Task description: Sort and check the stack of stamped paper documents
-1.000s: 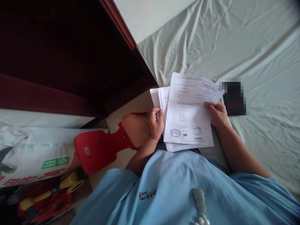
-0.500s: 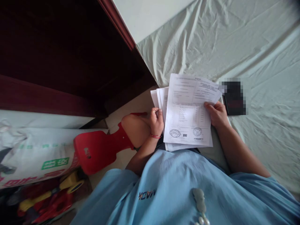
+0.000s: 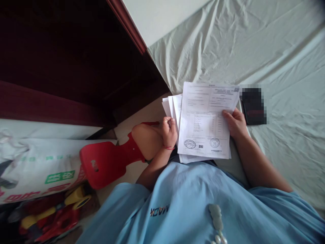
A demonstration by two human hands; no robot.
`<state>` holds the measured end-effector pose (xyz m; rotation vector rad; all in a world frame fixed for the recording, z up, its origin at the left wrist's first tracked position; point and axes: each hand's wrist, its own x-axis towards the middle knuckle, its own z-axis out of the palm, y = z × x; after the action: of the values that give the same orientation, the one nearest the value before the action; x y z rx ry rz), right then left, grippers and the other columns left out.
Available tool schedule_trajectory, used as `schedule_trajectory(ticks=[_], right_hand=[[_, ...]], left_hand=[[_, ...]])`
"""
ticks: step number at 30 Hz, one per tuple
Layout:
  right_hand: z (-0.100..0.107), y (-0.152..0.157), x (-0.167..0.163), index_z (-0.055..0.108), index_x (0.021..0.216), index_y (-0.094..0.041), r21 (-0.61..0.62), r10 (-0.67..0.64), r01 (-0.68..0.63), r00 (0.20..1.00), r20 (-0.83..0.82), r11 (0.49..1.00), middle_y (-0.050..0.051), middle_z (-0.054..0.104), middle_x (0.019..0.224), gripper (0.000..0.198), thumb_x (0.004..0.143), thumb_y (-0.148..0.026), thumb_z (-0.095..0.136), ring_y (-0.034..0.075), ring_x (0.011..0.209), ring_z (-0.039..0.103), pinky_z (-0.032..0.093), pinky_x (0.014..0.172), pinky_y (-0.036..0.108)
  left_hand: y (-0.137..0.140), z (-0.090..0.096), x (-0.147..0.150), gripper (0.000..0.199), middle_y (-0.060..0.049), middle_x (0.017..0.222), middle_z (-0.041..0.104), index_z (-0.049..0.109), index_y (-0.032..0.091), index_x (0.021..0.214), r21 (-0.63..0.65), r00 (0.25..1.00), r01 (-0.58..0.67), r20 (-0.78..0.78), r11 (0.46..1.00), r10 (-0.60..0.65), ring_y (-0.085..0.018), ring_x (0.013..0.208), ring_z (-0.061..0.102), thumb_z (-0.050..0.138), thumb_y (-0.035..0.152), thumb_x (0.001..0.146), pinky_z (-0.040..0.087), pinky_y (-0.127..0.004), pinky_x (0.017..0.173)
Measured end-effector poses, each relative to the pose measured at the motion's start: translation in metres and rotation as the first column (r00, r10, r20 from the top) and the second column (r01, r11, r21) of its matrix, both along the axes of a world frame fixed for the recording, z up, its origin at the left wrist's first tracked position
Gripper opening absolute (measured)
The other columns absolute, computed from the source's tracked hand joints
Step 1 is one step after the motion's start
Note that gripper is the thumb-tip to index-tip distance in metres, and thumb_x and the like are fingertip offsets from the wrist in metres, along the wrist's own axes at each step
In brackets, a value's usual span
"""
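Observation:
A white printed sheet [image 3: 205,135] with two oval or round stamps lies on top of several other papers [image 3: 166,106], which fan out at its left side. My right hand [image 3: 237,123] grips the right edge, thumb on the front and fingers behind. At the left edge, my left hand [image 3: 169,131] is closed on the papers beneath; its fingertips are curled and partly hidden. It wears a ring and a red cord at the wrist. The stack is held in front of my blue shirt [image 3: 203,189].
A dark, pixelated object [image 3: 254,106] lies on the pale, wrinkled bed sheet [image 3: 284,67] at right. A red plastic seat [image 3: 101,162] stands at left, beside a white printed sack [image 3: 33,166] and a yellow-and-red item [image 3: 53,217]. Dark wooden furniture [image 3: 76,61] fills the upper left.
The top sheet has straightened and lies flatter, its upper right corner no longer bent, with a dark mark now showing there. Both hands are almost unmoved.

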<state>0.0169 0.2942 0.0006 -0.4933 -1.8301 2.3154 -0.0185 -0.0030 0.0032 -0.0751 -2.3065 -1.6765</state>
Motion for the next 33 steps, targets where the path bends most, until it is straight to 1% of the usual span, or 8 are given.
schedule_trajectory(ticks=[4,7,10,12,16,20,27,33], right_hand=[[0.001,0.0,0.0,0.079,0.114,-0.03,-0.006,0.017,-0.017,1.0,-0.007,1.0,0.004,0.086,0.113,0.041,0.083,-0.054,0.09,0.03,0.101,0.084,0.072,0.085,0.045],[0.001,0.0,0.0,0.079,0.115,-0.03,-0.006,0.019,-0.019,1.0,-0.007,1.0,0.005,0.086,0.112,0.041,0.083,-0.054,0.089,0.03,0.1,0.084,0.072,0.085,0.046],[0.002,0.0,0.001,0.079,0.115,-0.029,0.001,0.018,-0.018,1.0,0.006,1.0,0.005,0.086,0.112,0.043,0.082,-0.056,0.089,0.03,0.098,0.084,0.072,0.085,0.046],[0.003,0.0,0.001,0.079,0.115,-0.029,0.005,0.018,-0.018,1.0,0.01,1.0,0.005,0.086,0.111,0.044,0.082,-0.056,0.09,0.029,0.097,0.084,0.072,0.085,0.046],[0.007,0.0,0.002,0.079,0.112,-0.029,0.027,0.028,-0.028,1.0,0.011,0.999,0.005,0.086,0.111,0.043,0.082,-0.058,0.089,0.029,0.095,0.084,0.072,0.084,0.045],[0.007,-0.001,0.002,0.079,0.113,-0.029,0.036,0.032,-0.032,0.999,0.014,0.999,0.005,0.086,0.111,0.043,0.084,-0.058,0.087,0.029,0.094,0.084,0.072,0.083,0.044],[0.005,0.0,0.0,0.079,0.115,-0.029,0.017,0.031,-0.031,0.999,0.015,0.999,0.005,0.086,0.11,0.045,0.081,-0.057,0.09,0.03,0.095,0.084,0.072,0.084,0.045],[0.008,0.0,0.001,0.078,0.113,-0.029,0.03,0.03,-0.031,0.999,0.022,0.999,0.005,0.086,0.111,0.043,0.082,-0.058,0.088,0.03,0.097,0.084,0.072,0.085,0.046]], left_hand=[[0.0,-0.005,-0.001,0.05,-0.006,0.105,0.065,0.058,0.025,0.119,0.055,1.0,-0.012,-0.016,0.998,0.013,-0.017,0.083,0.063,0.06,0.072,0.105,0.053,-0.033,0.081],[0.001,-0.005,-0.001,0.051,-0.007,0.109,0.069,0.058,0.026,0.129,0.067,1.0,0.008,-0.018,0.998,-0.007,-0.018,0.083,0.066,0.06,0.07,0.105,0.055,-0.034,0.08],[0.0,-0.004,-0.001,0.047,-0.008,0.106,0.072,0.066,0.024,0.116,0.002,0.999,0.023,-0.037,1.0,-0.023,-0.02,0.091,0.07,0.057,0.069,0.107,0.056,-0.036,0.087],[0.0,-0.002,-0.001,0.047,-0.007,0.103,0.074,0.069,0.023,0.109,-0.009,0.999,0.026,-0.029,1.0,-0.026,-0.021,0.094,0.071,0.058,0.068,0.107,0.056,-0.036,0.091],[0.001,0.002,0.001,0.048,-0.007,0.103,0.076,0.07,0.023,0.11,0.036,1.0,0.019,0.022,0.999,-0.02,-0.022,0.098,0.072,0.059,0.07,0.106,0.057,-0.036,0.093],[0.003,0.007,0.002,0.051,-0.007,0.1,0.075,0.071,0.024,0.106,0.055,0.998,0.017,0.053,0.998,-0.02,-0.022,0.096,0.071,0.057,0.073,0.105,0.057,-0.036,0.092],[0.005,0.007,0.001,0.054,-0.004,0.093,0.071,0.066,0.024,0.101,0.041,0.999,-0.001,0.043,0.999,-0.001,-0.02,0.09,0.068,0.061,0.077,0.101,0.055,-0.035,0.088],[0.005,0.005,0.001,0.052,-0.003,0.092,0.068,0.065,0.023,0.101,0.045,0.999,0.017,0.028,0.999,-0.018,-0.019,0.087,0.065,0.063,0.075,0.101,0.054,-0.034,0.085]])
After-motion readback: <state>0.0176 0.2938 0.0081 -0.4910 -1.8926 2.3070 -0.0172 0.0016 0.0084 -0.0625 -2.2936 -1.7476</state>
